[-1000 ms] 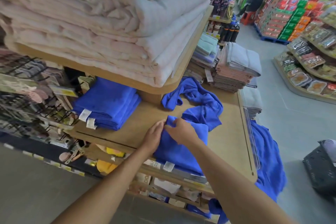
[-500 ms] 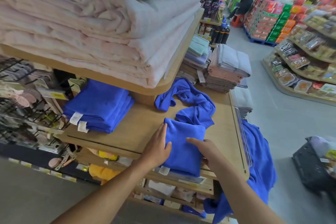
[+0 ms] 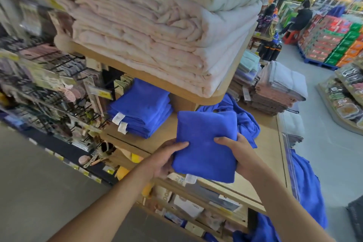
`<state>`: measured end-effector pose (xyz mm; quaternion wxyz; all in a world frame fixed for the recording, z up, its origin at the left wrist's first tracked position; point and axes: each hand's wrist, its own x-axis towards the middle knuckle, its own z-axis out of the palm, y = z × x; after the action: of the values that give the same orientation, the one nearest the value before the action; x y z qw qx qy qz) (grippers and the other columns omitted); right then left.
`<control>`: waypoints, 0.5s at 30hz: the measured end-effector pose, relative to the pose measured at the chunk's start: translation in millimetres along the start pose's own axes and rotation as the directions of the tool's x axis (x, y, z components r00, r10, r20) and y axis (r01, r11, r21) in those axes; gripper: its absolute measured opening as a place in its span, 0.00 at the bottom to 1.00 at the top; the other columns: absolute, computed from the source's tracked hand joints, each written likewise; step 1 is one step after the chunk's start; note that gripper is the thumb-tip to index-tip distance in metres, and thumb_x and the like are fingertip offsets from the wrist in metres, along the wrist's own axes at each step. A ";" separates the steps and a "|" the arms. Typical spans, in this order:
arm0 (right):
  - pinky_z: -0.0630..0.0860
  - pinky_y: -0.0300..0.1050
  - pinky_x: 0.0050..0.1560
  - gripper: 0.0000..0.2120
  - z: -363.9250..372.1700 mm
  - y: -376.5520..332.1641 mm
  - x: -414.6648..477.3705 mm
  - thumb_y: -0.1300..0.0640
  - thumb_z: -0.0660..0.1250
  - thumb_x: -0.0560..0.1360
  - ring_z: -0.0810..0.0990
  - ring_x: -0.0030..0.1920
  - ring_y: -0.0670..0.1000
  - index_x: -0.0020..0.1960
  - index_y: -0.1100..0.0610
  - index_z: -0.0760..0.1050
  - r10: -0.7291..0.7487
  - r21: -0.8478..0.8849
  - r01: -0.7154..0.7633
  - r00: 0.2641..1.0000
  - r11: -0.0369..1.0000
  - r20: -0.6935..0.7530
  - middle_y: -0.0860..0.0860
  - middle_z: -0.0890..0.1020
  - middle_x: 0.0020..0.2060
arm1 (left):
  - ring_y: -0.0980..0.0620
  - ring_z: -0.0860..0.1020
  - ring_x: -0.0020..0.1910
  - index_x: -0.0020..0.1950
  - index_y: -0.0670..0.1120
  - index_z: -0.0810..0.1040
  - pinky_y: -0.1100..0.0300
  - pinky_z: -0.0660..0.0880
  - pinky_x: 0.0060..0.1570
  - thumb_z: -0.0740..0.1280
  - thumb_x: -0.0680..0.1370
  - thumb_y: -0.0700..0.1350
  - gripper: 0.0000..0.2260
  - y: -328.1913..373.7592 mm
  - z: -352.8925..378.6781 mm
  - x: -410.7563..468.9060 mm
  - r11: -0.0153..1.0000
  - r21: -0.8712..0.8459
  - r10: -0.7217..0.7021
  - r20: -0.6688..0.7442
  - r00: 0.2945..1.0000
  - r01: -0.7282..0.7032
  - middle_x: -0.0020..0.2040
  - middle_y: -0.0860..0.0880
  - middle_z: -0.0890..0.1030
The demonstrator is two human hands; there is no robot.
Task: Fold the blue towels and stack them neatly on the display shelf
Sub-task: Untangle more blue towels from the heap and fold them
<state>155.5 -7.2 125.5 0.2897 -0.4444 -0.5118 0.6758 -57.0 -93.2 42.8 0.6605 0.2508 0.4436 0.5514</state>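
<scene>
Head view: the folded blue towel [image 3: 205,143] is a soft, fleecy, roughly square pad of plain royal blue with a small white tag hanging from its near edge. It is held at the middle of the view, over the front of the pale wooden display shelf [image 3: 269,143]; whether it touches the board cannot be told. The left hand [image 3: 165,158] grips its 9 o'clock edge and the right hand [image 3: 237,151] its 3 o'clock edge, each thumb on top and fingers curled beneath.

At 10 o'clock from it a neat stack of blue towels [image 3: 141,108] lies on the shelf, 2 white tags showing. At 1 o'clock a crumpled blue towel [image 3: 245,116] lies unfolded, and at 4 o'clock another blue cloth [image 3: 306,186] hangs off the shelf edge.

At 12 o'clock, thick cream and pink blankets [image 3: 147,35] fill the upper tier. A wire accessory rack [image 3: 49,88] stands at 9 o'clock above grey floor [image 3: 29,173]; shop aisles run toward 2 o'clock.
</scene>
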 end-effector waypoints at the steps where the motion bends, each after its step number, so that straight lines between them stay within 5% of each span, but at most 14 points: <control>1: 0.83 0.50 0.42 0.17 9.5 -7.0 6.0 0.62 0.75 0.74 0.87 0.53 0.56 0.61 0.54 0.80 0.014 0.013 -0.014 1.000 1.000 0.021 0.53 0.87 0.55 | 0.41 0.79 0.65 0.66 0.46 0.79 0.47 0.74 0.63 0.75 0.74 0.46 0.21 10.4 -7.5 -5.0 0.999 0.021 0.043 -0.027 0.999 -0.043 0.65 0.42 0.81; 6: 0.79 0.45 0.41 0.16 74.8 -33.3 43.5 0.64 0.68 0.75 0.85 0.47 0.54 0.61 0.53 0.78 0.106 0.006 -0.109 0.976 0.994 0.189 0.49 0.87 0.49 | 0.54 0.85 0.51 0.61 0.56 0.78 0.55 0.83 0.43 0.71 0.79 0.44 0.13 86.3 -53.1 -31.9 0.957 0.258 0.185 -0.203 0.962 -0.130 0.54 0.59 0.86; 11: 0.77 0.42 0.39 0.08 152.4 -55.7 91.0 0.63 0.67 0.77 0.79 0.41 0.49 0.51 0.52 0.80 0.078 0.020 -0.087 0.959 0.996 0.274 0.50 0.82 0.44 | 0.52 0.85 0.43 0.66 0.50 0.78 0.58 0.81 0.38 0.71 0.78 0.41 0.16 170.9 -102.1 -45.0 0.944 0.224 0.318 -0.409 0.855 -0.243 0.50 0.51 0.87; 13: 0.79 0.40 0.35 0.12 174.3 -61.0 111.5 0.61 0.65 0.81 0.78 0.34 0.46 0.42 0.51 0.81 0.061 0.048 -0.078 0.956 0.996 0.287 0.47 0.81 0.36 | 0.47 0.85 0.46 0.67 0.47 0.78 0.53 0.82 0.43 0.72 0.77 0.45 0.18 195.2 -119.1 -48.2 0.961 0.101 0.273 -0.499 0.822 -0.258 0.55 0.45 0.86; 15: 0.83 0.45 0.42 0.11 187.7 -55.3 126.0 0.59 0.66 0.82 0.80 0.38 0.47 0.42 0.50 0.80 0.099 -0.037 -0.093 0.950 0.995 0.294 0.49 0.80 0.36 | 0.44 0.85 0.47 0.62 0.47 0.79 0.50 0.83 0.40 0.74 0.76 0.48 0.16 200.2 -129.3 -50.8 0.982 0.065 0.183 -0.561 0.807 -0.178 0.55 0.45 0.84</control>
<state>-71.6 35.0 154.9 0.1717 -0.3658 -0.5347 0.7422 -269.6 -108.6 160.7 0.4431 0.1207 0.5958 0.6589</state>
